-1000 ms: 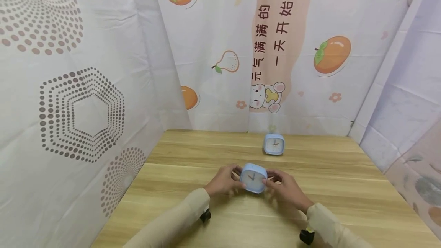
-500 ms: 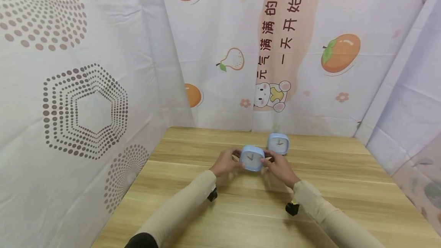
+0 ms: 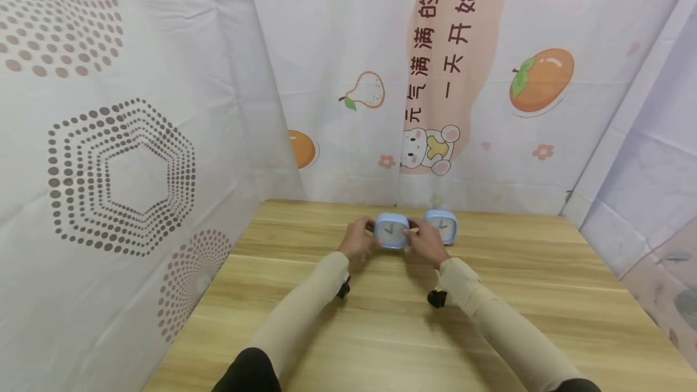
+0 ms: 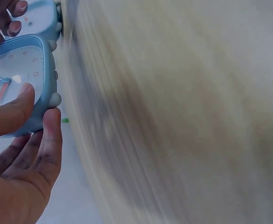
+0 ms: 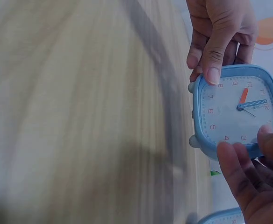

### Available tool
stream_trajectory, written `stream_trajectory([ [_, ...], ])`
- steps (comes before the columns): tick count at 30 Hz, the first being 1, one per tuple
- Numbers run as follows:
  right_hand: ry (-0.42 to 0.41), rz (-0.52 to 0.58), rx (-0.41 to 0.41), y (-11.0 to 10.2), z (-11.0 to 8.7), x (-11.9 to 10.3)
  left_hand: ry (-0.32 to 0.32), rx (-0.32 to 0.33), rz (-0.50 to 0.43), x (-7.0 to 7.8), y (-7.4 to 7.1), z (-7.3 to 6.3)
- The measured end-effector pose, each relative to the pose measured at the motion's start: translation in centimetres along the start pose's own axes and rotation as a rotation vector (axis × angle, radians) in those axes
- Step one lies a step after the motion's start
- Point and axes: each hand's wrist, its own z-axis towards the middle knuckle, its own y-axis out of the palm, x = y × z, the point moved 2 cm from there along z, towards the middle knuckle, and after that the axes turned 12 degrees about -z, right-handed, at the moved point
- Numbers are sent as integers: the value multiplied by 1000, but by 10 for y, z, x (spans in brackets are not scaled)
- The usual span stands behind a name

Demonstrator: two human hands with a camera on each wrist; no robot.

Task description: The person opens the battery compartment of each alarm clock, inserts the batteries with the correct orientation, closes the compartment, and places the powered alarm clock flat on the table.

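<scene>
A light-blue square alarm clock [image 3: 391, 231] with rounded corners is held upright between both hands near the back of the table, dial facing me. My left hand [image 3: 358, 239] grips its left side, thumb on the front of the dial in the left wrist view and fingers at the edge behind. On the opposite side my right hand [image 3: 427, 243] pinches the clock, its thumb over the front edge. Small white feet show under the case [image 5: 198, 116] in the right wrist view. A matching blue alarm clock [image 3: 448, 227] stands just right of my right hand, partly overlapped by it.
The wood-grain table [image 3: 523, 295] ends at a white fruit-print curtain [image 3: 337, 156] behind the clocks. A dotted-pattern curtain [image 3: 141, 180] borders the left side, and another curtain [image 3: 648, 162] the right. Black wrist cameras [image 3: 437, 299] hang under the cuffs.
Both hands have carried the held clock away from me toward the table's back, ending left of the standing clock. It tilted earlier and now sits more level. The second clock stays put.
</scene>
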Motion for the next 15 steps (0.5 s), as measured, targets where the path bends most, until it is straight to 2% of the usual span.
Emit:
stream_trajectory([
  [8,17,11,-18,13,22,2,-15,40,77,-7,-3,17],
  [15,4,-30,15,19,34,1,-24,66,101,-12,-4,29],
])
